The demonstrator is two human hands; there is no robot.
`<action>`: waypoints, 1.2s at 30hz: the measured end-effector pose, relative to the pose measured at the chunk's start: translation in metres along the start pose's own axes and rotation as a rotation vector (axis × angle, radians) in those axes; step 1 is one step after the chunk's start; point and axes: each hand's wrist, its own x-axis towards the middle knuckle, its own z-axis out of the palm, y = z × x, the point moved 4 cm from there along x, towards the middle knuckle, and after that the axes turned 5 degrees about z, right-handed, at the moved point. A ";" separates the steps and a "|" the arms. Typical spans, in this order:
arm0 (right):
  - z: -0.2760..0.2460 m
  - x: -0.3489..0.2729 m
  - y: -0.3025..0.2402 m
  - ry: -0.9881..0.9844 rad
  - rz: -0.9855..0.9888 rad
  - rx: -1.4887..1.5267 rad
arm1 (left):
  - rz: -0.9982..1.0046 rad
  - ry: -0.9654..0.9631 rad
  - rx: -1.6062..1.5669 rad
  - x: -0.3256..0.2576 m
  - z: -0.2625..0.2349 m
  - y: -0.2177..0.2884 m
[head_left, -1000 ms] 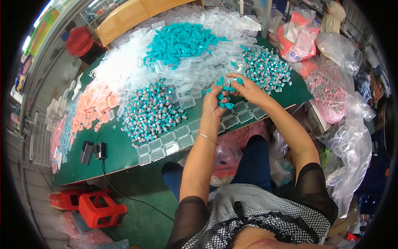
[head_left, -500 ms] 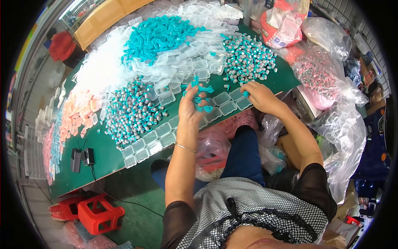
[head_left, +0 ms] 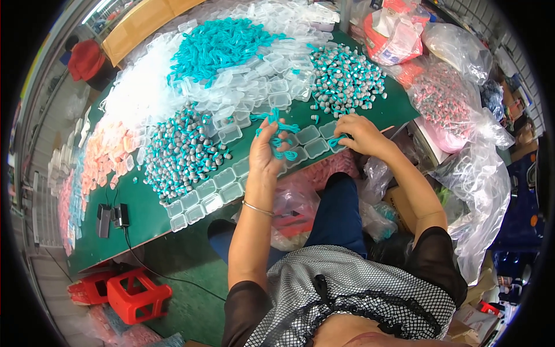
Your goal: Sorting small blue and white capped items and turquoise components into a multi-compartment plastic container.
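Several small bundles of looped teal cord (head_left: 284, 126) fan out from my left hand (head_left: 265, 151), whose fingers are closed round them. My right hand (head_left: 359, 136) pinches a single teal cord bundle (head_left: 335, 141) just above the right end of the open clear plastic boxes (head_left: 230, 191). These little boxes form two rows along the table's near edge, passing beneath my left hand. Beyond my hands lie two heaps of small grey-and-teal plug-shaped pieces, a left heap (head_left: 184, 151) and a right heap (head_left: 345, 80).
A large teal cord pile (head_left: 222, 49) rests on heaped clear boxes (head_left: 272, 75) at the back of the green table (head_left: 141, 217). Peach pieces (head_left: 107, 151) lie left. Red stools (head_left: 136, 295) stand below; plastic bags (head_left: 442, 95) crowd the right. Another person (head_left: 87, 61) is at far left.
My right hand has shifted slightly left, and more of the cord bundle shows at its fingertips. The left hand stays nearly in place with its bundles.
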 end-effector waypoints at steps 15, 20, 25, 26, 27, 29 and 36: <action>0.018 0.060 -0.049 0.062 0.178 0.734 | 0.038 -0.025 0.124 -0.003 0.013 -0.011; 0.010 0.053 -0.036 0.139 0.176 0.627 | 0.055 0.039 0.022 -0.001 0.004 -0.001; 0.016 0.026 -0.032 0.011 0.009 0.108 | 0.067 0.023 -0.041 -0.004 -0.006 0.010; 0.017 0.025 -0.031 0.013 0.010 0.108 | 0.065 0.024 -0.042 -0.004 -0.007 0.011; 0.020 0.024 -0.031 0.007 -0.011 0.074 | 0.058 0.021 -0.042 -0.005 -0.007 0.011; 0.022 0.022 -0.032 -0.001 -0.033 0.042 | 0.051 0.021 -0.042 -0.006 -0.008 0.010; 0.021 0.028 -0.034 0.058 -0.116 0.017 | 0.047 -0.024 -0.009 -0.010 -0.005 0.012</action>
